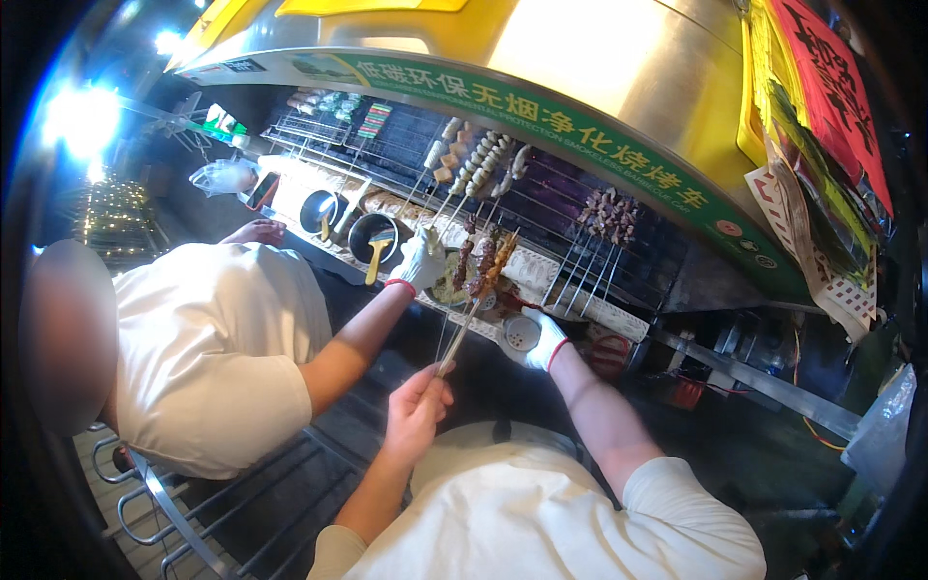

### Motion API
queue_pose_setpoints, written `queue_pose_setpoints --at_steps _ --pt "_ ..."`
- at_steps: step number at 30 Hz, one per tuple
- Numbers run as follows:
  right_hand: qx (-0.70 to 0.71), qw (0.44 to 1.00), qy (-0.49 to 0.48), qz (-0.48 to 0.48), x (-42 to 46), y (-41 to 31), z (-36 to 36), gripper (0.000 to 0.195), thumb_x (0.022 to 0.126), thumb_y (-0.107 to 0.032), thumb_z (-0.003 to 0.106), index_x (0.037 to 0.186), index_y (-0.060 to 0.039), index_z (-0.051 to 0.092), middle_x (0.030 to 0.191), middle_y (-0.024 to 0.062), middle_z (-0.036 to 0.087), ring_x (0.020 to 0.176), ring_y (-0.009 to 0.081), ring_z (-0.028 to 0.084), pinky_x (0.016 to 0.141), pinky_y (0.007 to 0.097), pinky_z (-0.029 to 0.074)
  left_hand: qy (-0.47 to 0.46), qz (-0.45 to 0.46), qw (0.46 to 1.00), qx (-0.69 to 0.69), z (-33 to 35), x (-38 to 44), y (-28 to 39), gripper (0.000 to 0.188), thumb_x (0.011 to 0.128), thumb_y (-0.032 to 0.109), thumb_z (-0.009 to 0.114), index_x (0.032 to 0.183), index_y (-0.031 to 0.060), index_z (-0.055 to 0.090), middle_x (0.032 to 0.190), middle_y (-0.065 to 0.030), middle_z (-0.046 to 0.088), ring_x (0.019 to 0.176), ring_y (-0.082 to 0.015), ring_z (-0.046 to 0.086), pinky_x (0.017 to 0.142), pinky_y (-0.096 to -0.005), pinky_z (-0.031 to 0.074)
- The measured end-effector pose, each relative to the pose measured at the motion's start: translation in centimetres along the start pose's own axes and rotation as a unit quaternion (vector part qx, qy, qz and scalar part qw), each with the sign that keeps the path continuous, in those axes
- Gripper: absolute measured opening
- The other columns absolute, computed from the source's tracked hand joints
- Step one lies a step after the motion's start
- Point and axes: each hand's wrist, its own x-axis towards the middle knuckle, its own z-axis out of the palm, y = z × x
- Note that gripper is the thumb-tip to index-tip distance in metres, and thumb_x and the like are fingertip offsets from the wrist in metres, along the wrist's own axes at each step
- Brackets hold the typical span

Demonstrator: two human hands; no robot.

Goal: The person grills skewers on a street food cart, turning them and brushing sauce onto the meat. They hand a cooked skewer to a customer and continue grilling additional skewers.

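Observation:
My bare left hand (419, 407) is closed around the thin sticks of several skewers (486, 270), which carry browned pieces of food. The food end tilts up over a round container of greenish-brown powder (448, 281). A white knit glove with a red cuff covers my right hand (545, 339), which grips a seasoning shaker (521, 333) with a perforated lid. The shaker is tipped so that its lid faces me, to the right of and below the skewered food. More skewers of small meat pieces (610, 216) lie on the grill beyond my right hand.
At my left, a co-worker's gloved hand (420, 259) is at the sticks of vegetable skewers (484, 163) on the grill (540, 199). Two dark pots, one with a yellow-handled brush (377, 257), stand on the front ledge. A metal hood (580, 80) overhangs the grill.

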Motion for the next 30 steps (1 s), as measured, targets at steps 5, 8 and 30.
queue_pose_setpoints --at_steps 5,8,30 --pt "0.042 0.997 -0.031 -0.051 3.7 -2.2 0.5 0.025 0.09 -0.031 0.058 0.103 -0.0105 0.06 0.1 0.0109 0.062 0.096 0.0303 0.06 0.084 0.0453 0.056 -0.05 -0.011 0.997 -0.063 -0.6 0.2 1.3 0.031 0.1 0.01 0.046 0.128 -0.0025 0.053 0.077 -0.0012 0.053 0.054 -0.0024 0.034 0.049 -0.0169 0.028" --pt "-0.158 0.978 -0.055 -0.122 6.4 -4.2 -1.2 0.029 0.087 -0.031 0.062 0.105 -0.0089 0.058 0.099 0.0108 0.061 0.098 0.0309 0.059 0.084 0.0458 0.056 -0.085 -0.021 0.991 -0.103 -1.3 0.5 1.9 0.031 0.101 0.01 0.046 0.128 -0.0031 0.052 0.078 -0.0019 0.052 0.055 -0.0029 0.033 0.049 -0.0173 0.028" --pt "-0.039 0.99 0.062 -0.123 0.5 -0.9 -1.0 0.031 0.093 -0.039 0.047 0.101 -0.0123 0.061 0.097 0.0084 0.064 0.087 0.0294 0.06 0.077 0.0451 0.054 -0.155 0.03 0.987 -0.021 -2.3 0.7 3.0 0.033 0.099 0.003 0.047 0.131 -0.0014 0.053 0.08 -0.0017 0.055 0.057 -0.0027 0.034 0.051 -0.0177 0.028"
